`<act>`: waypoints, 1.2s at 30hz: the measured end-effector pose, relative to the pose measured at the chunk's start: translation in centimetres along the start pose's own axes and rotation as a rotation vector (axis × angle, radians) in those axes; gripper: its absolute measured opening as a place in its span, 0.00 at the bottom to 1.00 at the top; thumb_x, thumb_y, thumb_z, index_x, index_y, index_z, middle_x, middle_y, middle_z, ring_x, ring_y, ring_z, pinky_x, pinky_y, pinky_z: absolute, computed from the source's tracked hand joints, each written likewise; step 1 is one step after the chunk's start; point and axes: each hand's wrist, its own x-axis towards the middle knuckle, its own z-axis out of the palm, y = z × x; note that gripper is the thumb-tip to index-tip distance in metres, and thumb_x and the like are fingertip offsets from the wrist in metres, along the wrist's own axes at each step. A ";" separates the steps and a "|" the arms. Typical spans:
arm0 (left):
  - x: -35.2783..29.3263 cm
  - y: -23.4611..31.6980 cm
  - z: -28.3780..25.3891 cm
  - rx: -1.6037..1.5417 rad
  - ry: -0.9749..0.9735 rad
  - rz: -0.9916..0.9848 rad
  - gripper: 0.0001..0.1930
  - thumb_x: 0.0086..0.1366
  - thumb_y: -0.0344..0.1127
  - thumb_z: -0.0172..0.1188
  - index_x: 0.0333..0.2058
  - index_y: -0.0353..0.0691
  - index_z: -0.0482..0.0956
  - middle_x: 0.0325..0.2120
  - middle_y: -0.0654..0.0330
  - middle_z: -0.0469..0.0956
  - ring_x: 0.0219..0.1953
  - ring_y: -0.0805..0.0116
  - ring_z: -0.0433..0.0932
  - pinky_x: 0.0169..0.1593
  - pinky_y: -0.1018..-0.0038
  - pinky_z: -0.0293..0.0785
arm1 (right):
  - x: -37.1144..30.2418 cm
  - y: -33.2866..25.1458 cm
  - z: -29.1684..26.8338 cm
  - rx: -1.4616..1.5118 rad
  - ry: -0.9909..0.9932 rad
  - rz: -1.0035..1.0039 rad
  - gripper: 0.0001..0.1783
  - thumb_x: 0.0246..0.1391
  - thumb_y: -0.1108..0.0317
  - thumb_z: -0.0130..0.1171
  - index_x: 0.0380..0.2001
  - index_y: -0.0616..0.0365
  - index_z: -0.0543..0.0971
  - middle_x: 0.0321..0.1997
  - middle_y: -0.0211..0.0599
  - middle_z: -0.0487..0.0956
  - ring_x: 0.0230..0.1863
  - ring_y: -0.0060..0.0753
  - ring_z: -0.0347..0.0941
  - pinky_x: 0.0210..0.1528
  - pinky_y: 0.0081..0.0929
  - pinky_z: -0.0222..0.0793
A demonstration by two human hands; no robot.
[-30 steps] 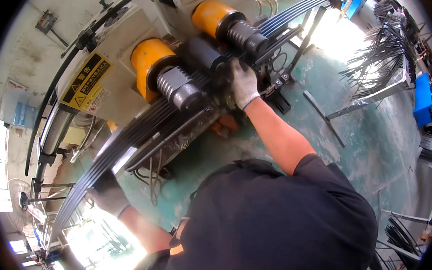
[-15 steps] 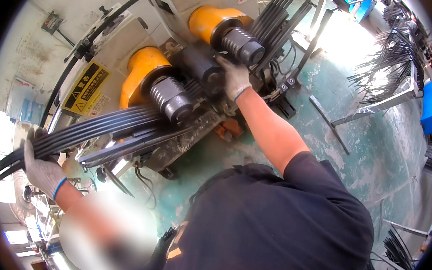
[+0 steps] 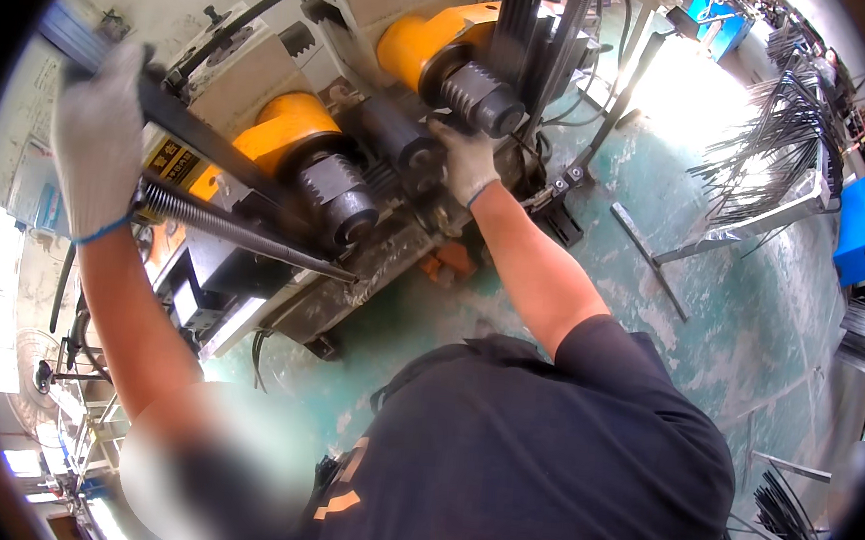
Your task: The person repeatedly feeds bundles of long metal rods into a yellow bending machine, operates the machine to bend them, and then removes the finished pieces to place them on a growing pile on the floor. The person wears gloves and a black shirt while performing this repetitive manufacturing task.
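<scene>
My gloved left hand (image 3: 100,141) is raised at the far left, closed round a bundle of dark metal bars (image 3: 211,144); motion blurs its fingers. The bars slope down from it to the left bending arm (image 3: 286,134), which is yellow with a dark ridged roller (image 3: 335,198). My gloved right hand (image 3: 468,162) lies against the dark central cylinder (image 3: 402,137), below the right ridged roller (image 3: 480,95). Its fingertips are partly hidden there. On the right, the bars (image 3: 518,25) stand steeply up beside the other yellow arm (image 3: 418,48).
A coil spring on a rod (image 3: 245,232) slants below the left bars. Black bundled rods (image 3: 777,144) lie on a metal rack at the right, near a blue box (image 3: 856,231). A metal stand foot (image 3: 651,260) sits on the green floor (image 3: 596,221).
My left hand has risen with the bars, whose left part now tilts steeply upward. The bars on the right have swung more upright too. My right hand has hardly moved.
</scene>
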 end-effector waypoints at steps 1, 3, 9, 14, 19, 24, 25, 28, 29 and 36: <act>1.0 -0.7 1.3 -0.099 -0.029 0.064 0.23 0.70 0.50 0.56 0.48 0.34 0.83 0.28 0.59 0.81 0.30 0.72 0.79 0.39 0.70 0.77 | 0.0 0.2 -0.1 0.019 -0.005 0.028 0.18 0.54 0.66 0.72 0.44 0.62 0.79 0.30 0.30 0.79 0.22 0.20 0.69 0.22 0.23 0.62; 1.4 -0.8 1.7 -0.162 -0.064 0.096 0.23 0.70 0.49 0.57 0.50 0.33 0.81 0.27 0.59 0.81 0.28 0.73 0.78 0.37 0.72 0.77 | 0.0 0.3 0.1 0.041 -0.022 0.043 0.18 0.54 0.67 0.72 0.45 0.63 0.80 0.31 0.30 0.80 0.23 0.19 0.70 0.23 0.22 0.63; 1.4 0.1 2.1 -0.182 -0.071 -0.010 0.23 0.69 0.51 0.60 0.47 0.34 0.83 0.27 0.59 0.81 0.26 0.75 0.78 0.35 0.74 0.76 | -0.3 0.1 -0.2 0.002 -0.034 0.036 0.15 0.57 0.69 0.68 0.46 0.65 0.84 0.37 0.33 0.84 0.24 0.18 0.72 0.24 0.21 0.65; 1.2 -0.1 2.3 -0.198 -0.084 0.028 0.21 0.70 0.50 0.60 0.45 0.35 0.84 0.28 0.58 0.82 0.29 0.73 0.80 0.37 0.72 0.78 | -0.1 0.3 -0.5 -0.012 -0.040 0.017 0.14 0.58 0.69 0.68 0.45 0.65 0.84 0.38 0.33 0.85 0.26 0.17 0.73 0.26 0.21 0.66; 1.3 -0.1 2.2 -0.197 -0.089 0.013 0.21 0.70 0.49 0.60 0.47 0.35 0.83 0.30 0.57 0.83 0.32 0.72 0.81 0.40 0.71 0.79 | 0.0 0.4 -0.4 -0.024 -0.037 -0.004 0.13 0.59 0.71 0.66 0.45 0.68 0.84 0.42 0.36 0.86 0.32 0.20 0.78 0.31 0.21 0.71; 1.1 0.0 2.3 -0.226 -0.078 0.014 0.22 0.71 0.50 0.61 0.49 0.35 0.83 0.31 0.57 0.84 0.33 0.70 0.82 0.40 0.72 0.80 | -0.2 0.1 -0.3 -0.025 -0.024 0.004 0.13 0.59 0.72 0.65 0.45 0.69 0.84 0.44 0.38 0.86 0.39 0.24 0.81 0.39 0.24 0.76; 1.2 -0.2 2.3 -0.226 -0.095 0.003 0.22 0.71 0.50 0.61 0.50 0.35 0.83 0.31 0.57 0.84 0.33 0.71 0.82 0.40 0.72 0.80 | -0.2 0.1 -0.2 -0.019 -0.023 -0.005 0.13 0.59 0.73 0.65 0.45 0.69 0.84 0.44 0.38 0.86 0.40 0.25 0.81 0.41 0.24 0.76; 1.5 -0.8 2.4 -0.228 -0.121 -0.013 0.22 0.70 0.49 0.61 0.52 0.36 0.83 0.32 0.57 0.84 0.32 0.72 0.82 0.38 0.74 0.80 | -0.2 0.1 -0.3 -0.044 -0.038 -0.042 0.12 0.59 0.73 0.64 0.45 0.69 0.84 0.45 0.38 0.86 0.41 0.25 0.81 0.43 0.25 0.77; 1.4 -0.8 2.5 -0.230 -0.114 -0.009 0.23 0.70 0.49 0.61 0.52 0.36 0.83 0.32 0.57 0.84 0.32 0.72 0.82 0.38 0.74 0.80 | -0.1 0.2 -0.4 -0.060 -0.046 -0.055 0.12 0.60 0.74 0.64 0.45 0.69 0.84 0.45 0.39 0.86 0.41 0.25 0.81 0.43 0.25 0.77; 1.3 -0.6 2.7 -0.264 -0.057 0.015 0.22 0.70 0.49 0.62 0.51 0.36 0.83 0.32 0.57 0.84 0.31 0.73 0.82 0.37 0.77 0.79 | 1.3 2.2 -1.7 -0.129 -0.105 -0.190 0.12 0.60 0.72 0.63 0.42 0.68 0.85 0.40 0.36 0.86 0.36 0.20 0.79 0.37 0.23 0.74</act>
